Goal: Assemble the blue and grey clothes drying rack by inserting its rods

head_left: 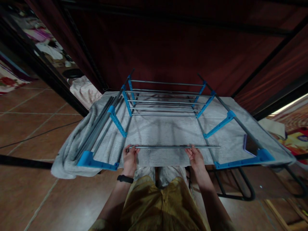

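A thin grey metal rod [161, 147] lies level across the near part of a partly built rack. My left hand [130, 158] pinches it near its left end, and my right hand [195, 157] grips it further right, with the rod's right end sticking out past the fingers. Beyond the hands stands the rack frame, with blue plastic brackets [118, 122] on the left and matching blue brackets [219, 124] on the right. Several metal crossbars [166, 102] join the two sides at the far end.
Several loose rods [96, 128] lie on the left of the grey blanket [158, 128] under the rack. A dark red curtain [163, 54] hangs behind. Black metal posts [48, 70] border the left. A dark tubular metal frame [240, 186] stands at the lower right.
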`<state>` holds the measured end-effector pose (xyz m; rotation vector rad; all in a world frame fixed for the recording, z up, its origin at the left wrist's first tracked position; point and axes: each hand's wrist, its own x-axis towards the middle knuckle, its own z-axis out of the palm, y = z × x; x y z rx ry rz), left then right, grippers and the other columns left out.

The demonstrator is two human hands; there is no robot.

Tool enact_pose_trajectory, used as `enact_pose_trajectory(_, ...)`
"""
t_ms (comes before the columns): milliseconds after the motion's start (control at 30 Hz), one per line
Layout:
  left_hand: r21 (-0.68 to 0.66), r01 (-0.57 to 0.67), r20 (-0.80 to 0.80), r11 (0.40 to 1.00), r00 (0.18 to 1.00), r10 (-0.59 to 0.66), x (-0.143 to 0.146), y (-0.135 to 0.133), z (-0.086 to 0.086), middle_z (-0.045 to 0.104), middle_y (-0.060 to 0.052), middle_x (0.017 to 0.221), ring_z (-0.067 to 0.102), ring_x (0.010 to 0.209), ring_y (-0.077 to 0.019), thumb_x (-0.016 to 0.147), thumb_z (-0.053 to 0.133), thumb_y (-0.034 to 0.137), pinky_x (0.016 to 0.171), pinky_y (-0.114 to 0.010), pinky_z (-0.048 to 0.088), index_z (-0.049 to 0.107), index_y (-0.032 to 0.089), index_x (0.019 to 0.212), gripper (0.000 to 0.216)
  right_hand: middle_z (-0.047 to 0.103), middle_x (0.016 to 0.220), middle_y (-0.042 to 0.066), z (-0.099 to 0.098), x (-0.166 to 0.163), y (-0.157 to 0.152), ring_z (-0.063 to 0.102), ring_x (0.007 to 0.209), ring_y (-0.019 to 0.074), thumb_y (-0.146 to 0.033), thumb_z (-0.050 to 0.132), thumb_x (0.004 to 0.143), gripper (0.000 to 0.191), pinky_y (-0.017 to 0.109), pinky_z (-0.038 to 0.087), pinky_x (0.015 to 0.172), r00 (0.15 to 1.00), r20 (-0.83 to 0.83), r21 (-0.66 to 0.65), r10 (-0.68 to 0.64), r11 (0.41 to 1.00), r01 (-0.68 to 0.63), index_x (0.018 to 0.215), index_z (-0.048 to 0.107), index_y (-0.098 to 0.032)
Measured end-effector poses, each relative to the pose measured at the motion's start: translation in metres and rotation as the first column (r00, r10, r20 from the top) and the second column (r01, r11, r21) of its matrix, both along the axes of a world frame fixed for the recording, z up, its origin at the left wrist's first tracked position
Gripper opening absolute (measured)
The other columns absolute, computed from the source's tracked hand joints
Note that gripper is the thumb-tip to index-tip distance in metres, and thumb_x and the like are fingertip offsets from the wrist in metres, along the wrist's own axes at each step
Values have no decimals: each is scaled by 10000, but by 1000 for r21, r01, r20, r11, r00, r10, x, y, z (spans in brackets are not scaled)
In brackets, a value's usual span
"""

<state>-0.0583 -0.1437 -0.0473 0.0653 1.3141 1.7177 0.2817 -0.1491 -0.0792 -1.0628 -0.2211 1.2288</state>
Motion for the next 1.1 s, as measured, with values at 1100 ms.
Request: enact_pose_trajectory(1100,-462,132,-790,877,-510,-339,-16,-23,-8,669,-125,1129,584,1068,-276,951,423,153,940,-382,467,675,174,1175,338,735,879,-9,-4,-2,-5,710,828,163,-278,836,706,220,343,601,880,1000,9,116,16,993,-17,744,622,-245)
